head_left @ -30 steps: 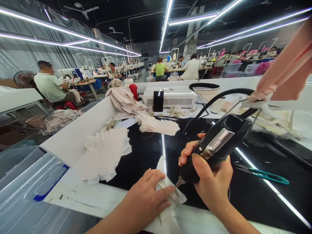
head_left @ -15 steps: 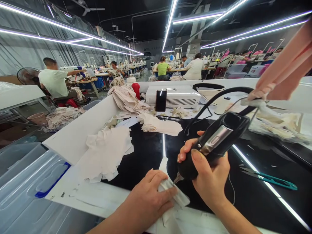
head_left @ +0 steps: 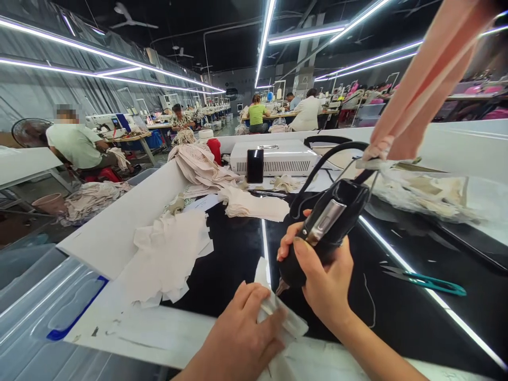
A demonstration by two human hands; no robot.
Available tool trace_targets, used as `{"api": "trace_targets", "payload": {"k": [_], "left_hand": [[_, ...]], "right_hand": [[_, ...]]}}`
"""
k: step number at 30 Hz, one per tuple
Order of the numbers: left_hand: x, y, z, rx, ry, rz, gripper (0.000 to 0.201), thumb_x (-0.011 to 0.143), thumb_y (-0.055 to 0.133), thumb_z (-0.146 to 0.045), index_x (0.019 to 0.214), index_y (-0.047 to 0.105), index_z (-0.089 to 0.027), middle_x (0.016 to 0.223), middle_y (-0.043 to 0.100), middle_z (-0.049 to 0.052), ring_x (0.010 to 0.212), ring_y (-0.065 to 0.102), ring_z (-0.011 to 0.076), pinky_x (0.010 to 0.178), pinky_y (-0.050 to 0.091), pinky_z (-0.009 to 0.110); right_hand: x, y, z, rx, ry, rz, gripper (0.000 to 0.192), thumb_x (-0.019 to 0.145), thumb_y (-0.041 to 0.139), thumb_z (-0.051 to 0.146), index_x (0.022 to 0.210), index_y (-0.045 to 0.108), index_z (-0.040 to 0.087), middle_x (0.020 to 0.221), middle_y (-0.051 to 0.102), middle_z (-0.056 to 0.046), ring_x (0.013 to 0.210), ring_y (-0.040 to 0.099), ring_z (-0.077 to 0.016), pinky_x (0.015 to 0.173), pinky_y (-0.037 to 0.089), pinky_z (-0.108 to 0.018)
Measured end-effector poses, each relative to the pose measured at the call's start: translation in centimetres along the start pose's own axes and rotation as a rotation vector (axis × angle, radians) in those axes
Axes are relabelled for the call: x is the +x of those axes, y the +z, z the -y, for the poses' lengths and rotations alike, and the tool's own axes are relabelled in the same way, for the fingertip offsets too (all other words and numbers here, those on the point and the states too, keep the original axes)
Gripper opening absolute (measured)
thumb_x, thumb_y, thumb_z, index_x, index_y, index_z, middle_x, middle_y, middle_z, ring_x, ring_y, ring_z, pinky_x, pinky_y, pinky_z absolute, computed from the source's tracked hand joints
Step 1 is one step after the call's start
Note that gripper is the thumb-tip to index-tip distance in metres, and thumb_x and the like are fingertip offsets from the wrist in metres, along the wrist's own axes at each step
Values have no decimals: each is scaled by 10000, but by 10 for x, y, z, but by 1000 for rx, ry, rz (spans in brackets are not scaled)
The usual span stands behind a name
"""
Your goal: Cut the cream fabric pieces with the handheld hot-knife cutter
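Note:
My right hand (head_left: 321,280) grips a black corded hand tool (head_left: 325,227) with a silver clip, its metal tip pointing down at a small white fabric piece (head_left: 278,312). My left hand (head_left: 242,333) presses flat on that fabric piece at the near edge of the glossy black table (head_left: 234,254). The tool's black cable (head_left: 333,153) loops up and back toward a white box unit (head_left: 278,156).
Teal-handled snips (head_left: 428,283) lie to the right on the table. White fabric scraps (head_left: 166,254) are piled at left, more folded pieces (head_left: 254,203) behind. A pink strap (head_left: 428,79) hangs at upper right. A clear plastic bin (head_left: 43,317) sits at left. Other people sit at sewing stations beyond.
The tool and my right hand have shifted slightly left and closer to the fabric. My left hand stays pressed on the piece. The view has shifted a little.

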State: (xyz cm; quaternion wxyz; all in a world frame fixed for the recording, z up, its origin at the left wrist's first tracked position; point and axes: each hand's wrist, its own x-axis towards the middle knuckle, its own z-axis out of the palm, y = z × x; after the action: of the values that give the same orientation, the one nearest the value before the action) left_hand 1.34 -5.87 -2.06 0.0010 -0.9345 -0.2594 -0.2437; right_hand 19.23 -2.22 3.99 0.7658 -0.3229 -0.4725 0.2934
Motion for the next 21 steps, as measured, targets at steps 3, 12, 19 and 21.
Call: {"api": "trace_targets", "payload": {"k": [3, 12, 19, 21], "left_hand": [[-1, -2, -3, 7, 14, -3, 387, 1034, 717, -322, 1375, 630, -162, 1271, 670, 168, 1195, 676, 326, 1045, 636, 540], [13, -22, 13, -24, -16, 40, 140, 1131, 546, -251, 1184, 631, -154, 1193, 707, 90, 1163, 706, 233, 1181, 565, 494], [21, -22, 19, -79, 69, 51, 149, 1134, 514, -203, 1176, 648, -151, 1144, 702, 77, 1063, 690, 218, 1053, 620, 393], [22, -19, 21, -90, 77, 73, 149, 1131, 516, -196, 1175, 651, -150, 1107, 698, 72, 1017, 682, 218, 970, 638, 366]], "right_hand": [[-1, -1, 3, 10, 2, -9, 219, 913, 775, 238, 997, 576, 270, 818, 693, 52, 574, 640, -133, 540, 570, -281], [-4, -3, 1, 34, 7, -19, 229, 900, 799, 221, 1006, 602, 272, 821, 714, 57, 579, 648, -128, 534, 571, -269], [-4, -4, 7, 39, 9, -29, 218, 917, 791, 233, 1013, 600, 274, 845, 714, 57, 589, 655, -125, 551, 586, -271], [-4, -4, 9, 42, 1, -21, 217, 921, 791, 236, 1018, 601, 277, 838, 710, 58, 591, 650, -125, 553, 586, -270]]}}
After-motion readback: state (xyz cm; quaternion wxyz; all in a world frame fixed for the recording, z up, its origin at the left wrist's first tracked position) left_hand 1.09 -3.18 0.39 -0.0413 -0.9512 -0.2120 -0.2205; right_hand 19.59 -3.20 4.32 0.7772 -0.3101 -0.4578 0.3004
